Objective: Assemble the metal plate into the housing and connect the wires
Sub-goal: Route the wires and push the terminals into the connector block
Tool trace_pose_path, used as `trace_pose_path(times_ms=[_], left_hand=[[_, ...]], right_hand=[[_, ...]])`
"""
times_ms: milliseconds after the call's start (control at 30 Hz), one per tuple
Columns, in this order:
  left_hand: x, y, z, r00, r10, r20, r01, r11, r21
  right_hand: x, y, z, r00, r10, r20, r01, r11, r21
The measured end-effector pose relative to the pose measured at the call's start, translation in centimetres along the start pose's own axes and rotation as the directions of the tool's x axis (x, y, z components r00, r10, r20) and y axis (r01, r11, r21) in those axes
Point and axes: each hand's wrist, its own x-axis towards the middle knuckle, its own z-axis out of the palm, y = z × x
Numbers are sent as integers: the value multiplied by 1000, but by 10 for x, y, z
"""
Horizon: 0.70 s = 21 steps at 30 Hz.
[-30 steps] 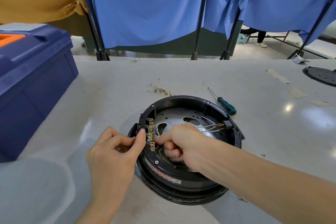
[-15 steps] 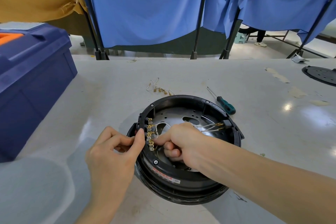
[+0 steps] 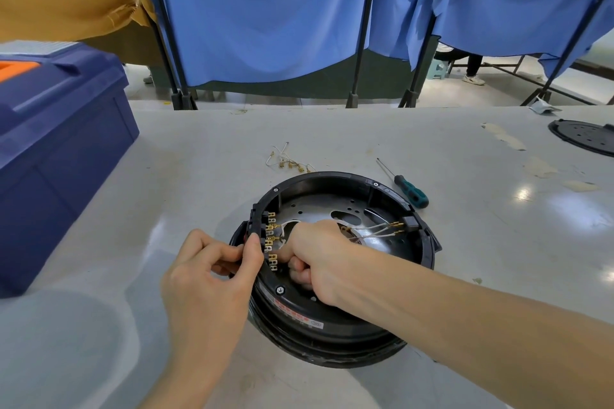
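Observation:
A round black housing (image 3: 335, 325) lies on the table with a perforated metal plate (image 3: 319, 206) seated inside it. A black terminal block with brass tabs (image 3: 270, 237) sits on its left rim. My left hand (image 3: 212, 272) grips the housing's left rim at that block, thumb on top. My right hand (image 3: 315, 252) is inside the housing, fingers curled, pinching a white wire end at the brass tabs. Other white wires with brass tips (image 3: 382, 231) run across the plate to a black clip on the right rim.
A green-handled screwdriver (image 3: 407, 189) lies behind the housing at the right. Loose wires with brass terminals (image 3: 289, 161) lie behind it. A blue toolbox (image 3: 56, 149) stands at the left. A black round cover (image 3: 584, 136) sits at the far right edge.
Both hands stay at the terminal block; my right hand's fingers have shifted slightly at the brass tabs. The housing has not moved.

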Motion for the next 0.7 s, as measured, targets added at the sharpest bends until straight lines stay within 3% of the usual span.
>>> trace_pose_path(times_ms=[100,233,700], left_hand=[[1,0,-2,1000,-17,-1,17,1000,-13],[0,0,-2,1000,-16,-5,15,999,-28],[3,-6,-3,1000,26,16,-26,1000,3]], right_hand=[[-2,2,-4,999,-33,17,35,993,-109],[-5,3,-16,997,-13,79,17,999,-52],[-2,0,-14,990,-39,137,56,991,-119]])
